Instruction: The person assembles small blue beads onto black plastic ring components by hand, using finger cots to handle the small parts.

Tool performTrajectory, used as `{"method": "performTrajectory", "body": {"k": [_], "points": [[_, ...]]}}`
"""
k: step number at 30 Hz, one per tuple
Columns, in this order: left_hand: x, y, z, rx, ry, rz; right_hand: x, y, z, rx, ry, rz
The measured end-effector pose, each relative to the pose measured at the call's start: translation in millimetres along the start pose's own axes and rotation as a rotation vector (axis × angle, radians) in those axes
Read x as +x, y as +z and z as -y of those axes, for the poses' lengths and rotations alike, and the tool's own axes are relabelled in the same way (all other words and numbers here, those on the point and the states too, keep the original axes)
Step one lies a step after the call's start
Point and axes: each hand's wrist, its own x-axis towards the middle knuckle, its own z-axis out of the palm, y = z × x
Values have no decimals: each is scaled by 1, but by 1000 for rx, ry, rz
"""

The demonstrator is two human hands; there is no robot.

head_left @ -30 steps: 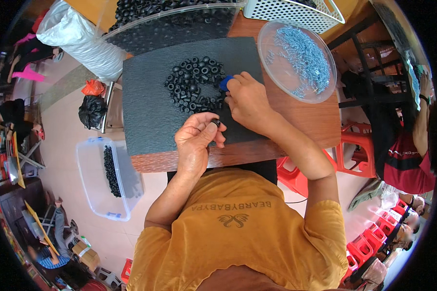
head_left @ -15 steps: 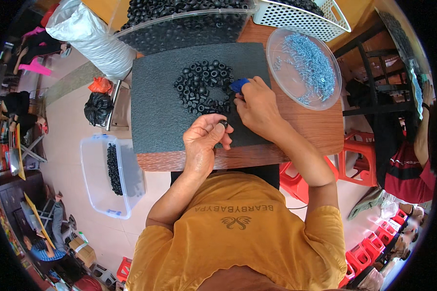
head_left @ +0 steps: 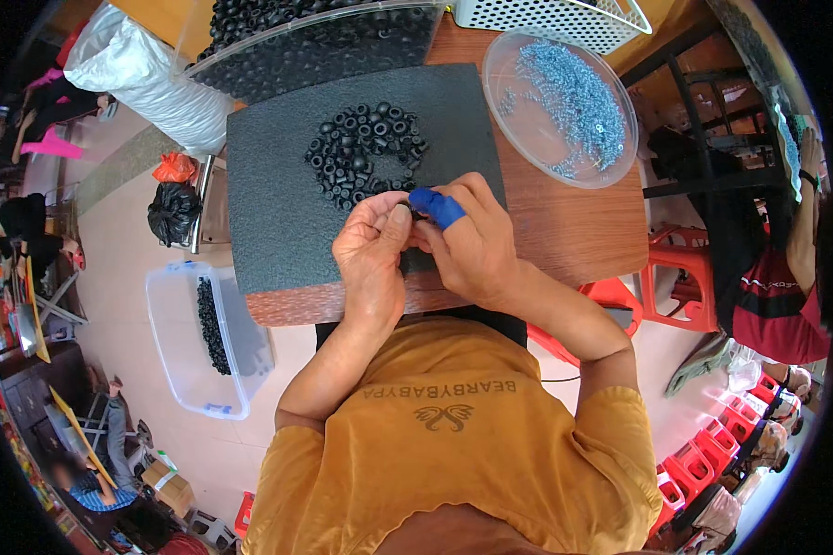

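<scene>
Over the near part of the dark foam mat point(head_left: 278, 222), my two hands meet fingertip to fingertip. My left hand point(head_left: 372, 254) pinches a small round black part, mostly hidden by the fingers. My right hand point(head_left: 477, 236) is closed against it from the other side, its index finger wrapped in blue tape point(head_left: 438, 207). Whatever the right fingertips hold is covered. Just beyond the hands lies a loose pile of small black ring-like and cap-like parts point(head_left: 352, 153). A clear round lid point(head_left: 518, 139) carrying many tiny pale-blue pieces point(head_left: 578, 102) sits to the right on the wooden table point(head_left: 565, 231).
A clear bin of black parts point(head_left: 315, 55) and a white perforated basket point(head_left: 555, 26) stand at the back. On the floor to the left is a clear tub point(head_left: 178, 342) with black parts. Red stools point(head_left: 680, 287) and a person in a dark red top point(head_left: 777, 324) are at right.
My right hand has come left and toward me from beside the pile and now meets my left hand. The left has risen slightly, still pinching the black part. The whole view has shifted a little.
</scene>
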Motion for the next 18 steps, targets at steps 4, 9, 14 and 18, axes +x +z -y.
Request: {"method": "performTrajectory", "body": {"k": [4,9,14,18], "points": [[-2,0,3,-16,10,1,0,-1,7,47,113,-4],[-2,-2,3,-58,-15,5,-1,-6,9,62,194,-26],[-4,-5,4,-94,-33,26,-2,-4,8,26,70,-85],[-4,-2,-2,-135,-33,103,-2,-10,6,96,186,-80]]}}
